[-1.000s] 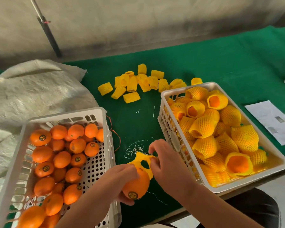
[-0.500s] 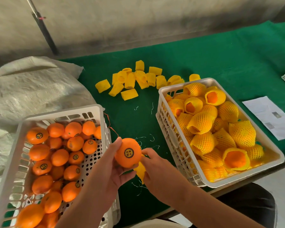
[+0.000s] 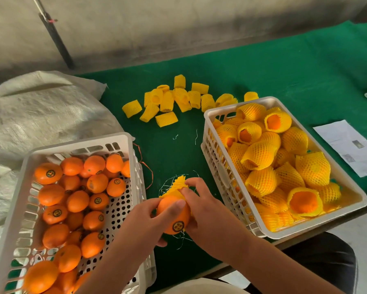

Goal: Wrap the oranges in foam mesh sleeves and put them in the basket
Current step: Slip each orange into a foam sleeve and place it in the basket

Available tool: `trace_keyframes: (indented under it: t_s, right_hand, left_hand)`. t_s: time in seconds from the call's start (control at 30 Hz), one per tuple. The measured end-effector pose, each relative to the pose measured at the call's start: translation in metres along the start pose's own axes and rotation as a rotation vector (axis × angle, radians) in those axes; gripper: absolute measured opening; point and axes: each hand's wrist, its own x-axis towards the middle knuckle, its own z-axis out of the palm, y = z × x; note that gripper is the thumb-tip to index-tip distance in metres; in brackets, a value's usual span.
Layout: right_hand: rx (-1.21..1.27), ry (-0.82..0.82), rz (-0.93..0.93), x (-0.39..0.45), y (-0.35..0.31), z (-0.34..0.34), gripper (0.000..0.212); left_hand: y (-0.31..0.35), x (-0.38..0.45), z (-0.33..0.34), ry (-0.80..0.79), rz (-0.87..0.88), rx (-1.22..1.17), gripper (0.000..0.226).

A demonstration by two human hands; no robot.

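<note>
While the left hand (image 3: 144,221) grips the orange (image 3: 174,215) between the baskets, we see the right hand (image 3: 201,206) pinching a sleeve (image 3: 176,186) over its far end. Left basket (image 3: 80,143): bare oranges (image 3: 72,200). Right basket (image 3: 237,102): wrapped oranges (image 3: 269,166), near full, overhanging the near edge of the surface (image 3: 263,68). Open green strip between them, loose threads only. Spare sleeves (image 3: 172,100) lie behind it. Sack (image 3: 40,111) behind left basket, paper (image 3: 352,145) far right.

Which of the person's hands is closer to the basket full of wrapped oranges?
Right. The right hand sits just beside the basket of wrapped oranges, near its wall; the left hand is farther, on the other side of the held orange.
</note>
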Motion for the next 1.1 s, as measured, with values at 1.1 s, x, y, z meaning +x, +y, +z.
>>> trace_keyframes:
  t_s: [1.1]
  right_hand:
    - [0.274,0.177,0.125,0.007,-0.039,-0.009,0.107]
  left_hand:
    - [-0.019,0.007,0.020,0.524,0.551,0.363,0.077]
